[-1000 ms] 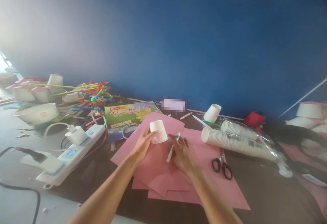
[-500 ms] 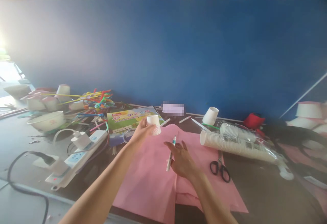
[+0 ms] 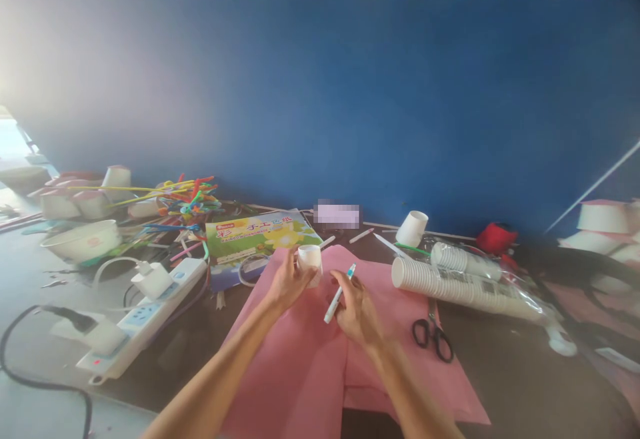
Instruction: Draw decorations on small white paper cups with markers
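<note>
A small white paper cup is gripped by its side in my left hand, mouth facing up and a little toward me. My right hand has a slim white marker with a teal band between its fingers, slanting up to the right, apart from the cup. Both hands are above large pink sheets of paper spread on the dark table. To the right of my right hand, black-handled scissors rest on the pink paper.
On the right lie sleeves of stacked paper cups, with a single cup behind. A colour-paper pack lies at the back. A power strip with plugs, a bowl and pipe cleaners occupy the left.
The cup in my left hand has moved right and nearer to me, close to the marker. My right hand has turned the marker to lean more to the right.
</note>
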Tool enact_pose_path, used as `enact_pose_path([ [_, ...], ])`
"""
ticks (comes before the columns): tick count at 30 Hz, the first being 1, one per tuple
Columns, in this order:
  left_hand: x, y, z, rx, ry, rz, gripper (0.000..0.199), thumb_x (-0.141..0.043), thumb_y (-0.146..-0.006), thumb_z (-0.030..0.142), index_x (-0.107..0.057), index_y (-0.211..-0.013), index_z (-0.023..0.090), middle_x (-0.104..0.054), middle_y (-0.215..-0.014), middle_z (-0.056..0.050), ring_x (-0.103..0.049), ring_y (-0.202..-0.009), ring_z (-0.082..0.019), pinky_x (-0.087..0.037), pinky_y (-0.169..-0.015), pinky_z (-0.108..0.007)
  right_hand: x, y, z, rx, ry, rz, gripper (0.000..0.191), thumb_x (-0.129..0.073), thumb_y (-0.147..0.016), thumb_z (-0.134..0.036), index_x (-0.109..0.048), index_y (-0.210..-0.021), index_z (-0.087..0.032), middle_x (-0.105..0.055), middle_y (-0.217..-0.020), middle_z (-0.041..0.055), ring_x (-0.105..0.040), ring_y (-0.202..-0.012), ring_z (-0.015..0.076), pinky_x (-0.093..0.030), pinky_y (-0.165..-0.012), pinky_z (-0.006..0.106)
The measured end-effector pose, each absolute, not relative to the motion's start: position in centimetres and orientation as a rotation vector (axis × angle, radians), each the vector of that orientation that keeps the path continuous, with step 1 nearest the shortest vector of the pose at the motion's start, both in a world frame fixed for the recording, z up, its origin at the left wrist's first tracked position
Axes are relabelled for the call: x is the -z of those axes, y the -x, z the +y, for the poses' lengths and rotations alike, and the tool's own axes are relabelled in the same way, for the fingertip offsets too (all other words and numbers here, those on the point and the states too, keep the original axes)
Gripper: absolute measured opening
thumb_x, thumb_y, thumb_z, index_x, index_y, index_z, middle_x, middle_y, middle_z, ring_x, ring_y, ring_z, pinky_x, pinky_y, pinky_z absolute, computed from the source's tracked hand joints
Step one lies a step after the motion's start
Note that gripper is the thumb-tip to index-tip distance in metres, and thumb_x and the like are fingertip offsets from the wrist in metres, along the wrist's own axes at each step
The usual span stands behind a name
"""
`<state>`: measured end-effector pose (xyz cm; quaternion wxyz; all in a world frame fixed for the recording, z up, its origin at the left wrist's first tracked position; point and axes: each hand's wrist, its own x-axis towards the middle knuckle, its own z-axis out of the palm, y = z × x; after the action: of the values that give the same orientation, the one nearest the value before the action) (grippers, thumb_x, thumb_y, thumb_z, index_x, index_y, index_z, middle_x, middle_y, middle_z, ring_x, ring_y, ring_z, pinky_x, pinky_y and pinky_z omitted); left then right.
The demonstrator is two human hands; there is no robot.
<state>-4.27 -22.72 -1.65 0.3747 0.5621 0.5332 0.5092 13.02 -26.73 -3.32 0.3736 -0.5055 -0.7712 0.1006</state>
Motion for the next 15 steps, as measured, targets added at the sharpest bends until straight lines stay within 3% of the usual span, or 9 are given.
enact_pose_path([
  [5, 2.7, 3.8, -23.7, -1.225, -1.678, 1.38, 0.059, -0.067, -0.073, 0.037, -0.044, -0.125, 0.023, -0.066, -0.091, -0.004, -0.054, -0.068, -0.017, -0.039, -0.069, -0.033, 3.3, -12.9, -26.7, -0.316, 1.305, -1.955, 0.045, -0.05, -0.072, -0.004, -0.057, -0.114, -0.017, -0.069, -0.098, 0.0102, -0.062, -0.097, 0.0253, -0.05, -0.086, 0.04],
  [9, 3.2, 3.0, -24.4, -1.248, -1.629, 1.28, 0.059, -0.066, -0.075, 0.039, -0.044, -0.127, 0.023, -0.066, -0.093, -0.004, -0.053, -0.068, -0.017, -0.039, -0.065, -0.03, 2.5, -12.8, -27.0, -0.482, 1.201, -1.814, 0.036, -0.054, -0.084, -0.022, -0.053, -0.12, -0.019, -0.067, -0.111, 0.0117, -0.064, -0.1, 0.0252, -0.054, -0.081, 0.039],
  [11, 3.1, 2.5, -24.8, -1.256, -1.549, 1.186, 0.057, -0.066, -0.076, 0.038, -0.045, -0.126, 0.023, -0.066, -0.095, -0.004, -0.055, -0.071, -0.017, -0.04, -0.066, -0.03, 2.2, -12.8, -27.1, -0.592, 1.185, -1.737, 0.04, -0.053, -0.087, -0.032, -0.05, -0.125, -0.018, -0.066, -0.115, 0.0131, -0.066, -0.099, 0.025, -0.055, -0.076, 0.037],
  [15, 2.8, 2.3, -25.1, -1.23, -1.518, 1.026, 0.051, -0.063, -0.08, 0.04, -0.048, -0.126, 0.022, -0.066, -0.107, -0.008, -0.06, -0.091, -0.021, -0.044, -0.078, -0.031, 2.2, -13.0, -27.0, -0.664, 1.184, -1.664, 0.048, -0.056, -0.085, -0.035, -0.047, -0.129, -0.018, -0.066, -0.117, 0.0127, -0.066, -0.099, 0.0242, -0.056, -0.075, 0.036],
])
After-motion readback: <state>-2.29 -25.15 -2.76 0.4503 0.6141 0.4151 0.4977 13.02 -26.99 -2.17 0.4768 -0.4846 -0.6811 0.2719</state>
